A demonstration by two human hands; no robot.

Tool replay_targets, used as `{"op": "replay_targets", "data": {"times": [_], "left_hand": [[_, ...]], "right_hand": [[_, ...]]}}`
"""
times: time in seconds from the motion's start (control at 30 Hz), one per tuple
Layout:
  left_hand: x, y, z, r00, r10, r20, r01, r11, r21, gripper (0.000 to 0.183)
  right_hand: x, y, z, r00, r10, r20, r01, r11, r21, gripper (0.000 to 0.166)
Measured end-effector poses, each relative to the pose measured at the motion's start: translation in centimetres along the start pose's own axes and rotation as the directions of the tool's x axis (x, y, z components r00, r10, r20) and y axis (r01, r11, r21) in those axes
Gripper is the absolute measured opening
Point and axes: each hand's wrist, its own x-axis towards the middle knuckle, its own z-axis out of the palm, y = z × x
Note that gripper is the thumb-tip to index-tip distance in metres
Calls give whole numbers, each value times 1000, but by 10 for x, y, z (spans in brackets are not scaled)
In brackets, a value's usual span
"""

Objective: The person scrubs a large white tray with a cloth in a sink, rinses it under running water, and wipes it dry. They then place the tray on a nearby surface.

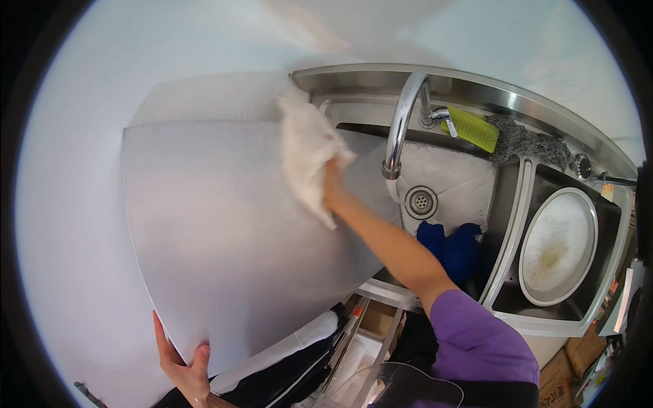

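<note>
A large metal sheet (pixel 224 204) lies tilted over the left part of a stainless steel sink. My left hand (pixel 186 364) grips its lower left edge, thumb on the face and fingers behind. In my right hand (pixel 334 183) is a pale cloth (pixel 303 153), laid against the sheet's upper right part and blurred. To the right, a chrome faucet (pixel 403 122) arches over the basin, its lower end near the round drain (pixel 421 202). Dark blue cloth or gloves (pixel 456 250) rest in the basin, partly hidden by my forearm.
A yellow-green perforated plastic piece (pixel 469 128) and grey steel wool or mesh (pixel 530 143) lie on the sink's back ledge. The second basin holds a round metal pan or lid (pixel 558 247). Below the sink are an open drawer or shelf (pixel 377 319) and cardboard boxes (pixel 558 380).
</note>
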Motion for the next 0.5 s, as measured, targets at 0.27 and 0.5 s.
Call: {"op": "replay_targets", "data": {"times": [0.27, 0.5], "left_hand": [[3, -5, 1, 999, 42, 31, -42, 999, -3, 90], [-32, 2, -1, 976, -199, -91, 191, 978, -86, 93]], "right_hand": [[36, 184, -257, 896, 306, -323, -443, 683, -581, 61], [-44, 150, -262, 704, 673, -225, -708, 643, -291, 57]]}}
